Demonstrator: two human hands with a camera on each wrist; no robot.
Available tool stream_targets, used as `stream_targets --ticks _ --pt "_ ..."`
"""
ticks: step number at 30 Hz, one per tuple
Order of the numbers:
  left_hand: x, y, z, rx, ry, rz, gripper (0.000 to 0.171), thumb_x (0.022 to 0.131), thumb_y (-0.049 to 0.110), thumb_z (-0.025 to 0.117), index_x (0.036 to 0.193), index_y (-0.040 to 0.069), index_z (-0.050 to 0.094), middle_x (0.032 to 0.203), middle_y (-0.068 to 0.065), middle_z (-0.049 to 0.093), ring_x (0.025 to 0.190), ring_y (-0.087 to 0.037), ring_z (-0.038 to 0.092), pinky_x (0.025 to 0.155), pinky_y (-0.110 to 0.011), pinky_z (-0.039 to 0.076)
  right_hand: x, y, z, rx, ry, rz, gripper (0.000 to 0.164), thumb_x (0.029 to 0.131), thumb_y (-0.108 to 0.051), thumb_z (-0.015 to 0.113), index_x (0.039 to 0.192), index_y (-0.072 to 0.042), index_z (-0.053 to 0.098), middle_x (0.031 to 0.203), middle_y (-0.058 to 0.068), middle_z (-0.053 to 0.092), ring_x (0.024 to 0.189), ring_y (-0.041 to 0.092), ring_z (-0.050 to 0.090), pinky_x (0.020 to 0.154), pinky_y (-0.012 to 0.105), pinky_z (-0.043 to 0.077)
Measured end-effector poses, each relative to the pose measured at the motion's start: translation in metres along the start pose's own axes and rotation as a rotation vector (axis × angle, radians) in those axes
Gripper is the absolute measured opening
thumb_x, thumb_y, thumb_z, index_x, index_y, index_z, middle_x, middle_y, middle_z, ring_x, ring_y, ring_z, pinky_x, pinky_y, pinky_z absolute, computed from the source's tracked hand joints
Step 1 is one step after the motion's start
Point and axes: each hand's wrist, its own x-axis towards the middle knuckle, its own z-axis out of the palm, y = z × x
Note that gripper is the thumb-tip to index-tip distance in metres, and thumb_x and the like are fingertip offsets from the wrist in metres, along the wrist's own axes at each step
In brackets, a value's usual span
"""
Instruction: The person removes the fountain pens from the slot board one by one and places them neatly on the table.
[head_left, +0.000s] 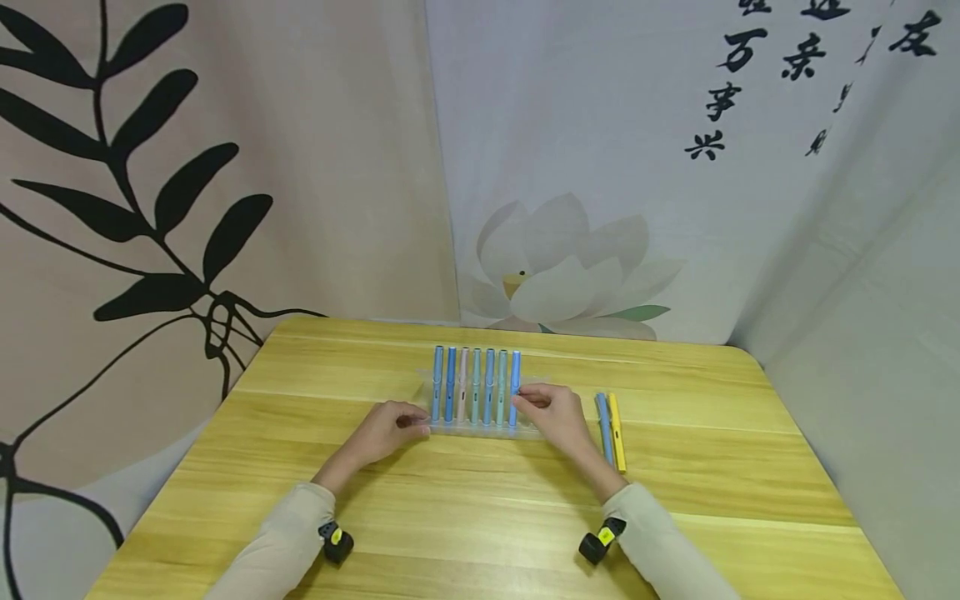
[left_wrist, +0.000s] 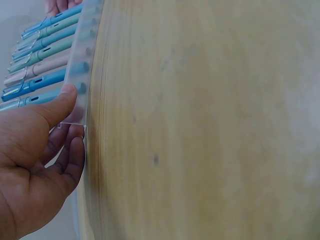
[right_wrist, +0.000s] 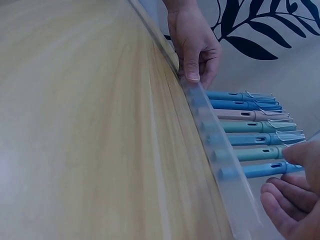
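Note:
A clear plastic pen rack (head_left: 472, 430) stands on the table, with several pens in blue, green and pale pink upright in a row. My left hand (head_left: 390, 431) holds the rack's left end; in the left wrist view the thumb (left_wrist: 65, 102) lies on its front wall and the fingers curl at its end. My right hand (head_left: 558, 417) is at the rightmost blue pen (head_left: 515, 375), pinching its upper part between thumb and finger. The right wrist view shows this blue pen (right_wrist: 260, 170) with its lower end in the rack.
On the table to the right of the rack lie a blue-grey pen (head_left: 604, 425) and a yellow pen (head_left: 617, 433), side by side near my right forearm. Behind the wooden table (head_left: 360, 533) hangs a printed curtain (head_left: 360, 167).

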Motion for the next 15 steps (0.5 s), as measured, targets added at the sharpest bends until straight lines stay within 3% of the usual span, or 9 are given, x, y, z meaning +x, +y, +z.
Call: stream_targets --ticks 15 --pt "0.000 0.000 0.000 0.002 0.000 0.000 0.026 0.095 0.022 0.074 0.115 0.005 0.076 0.102 -0.002 0.075 0.087 -0.010 0.063 0.079 -0.029 0.054 0.008 0.003 0.012 -0.012 0.021 0.046 0.020 0.093 -0.025 0.078 0.104 -0.008 0.080 0.094 0.003 0.078 0.085 0.017 0.073 0.077 0.036 0.060"
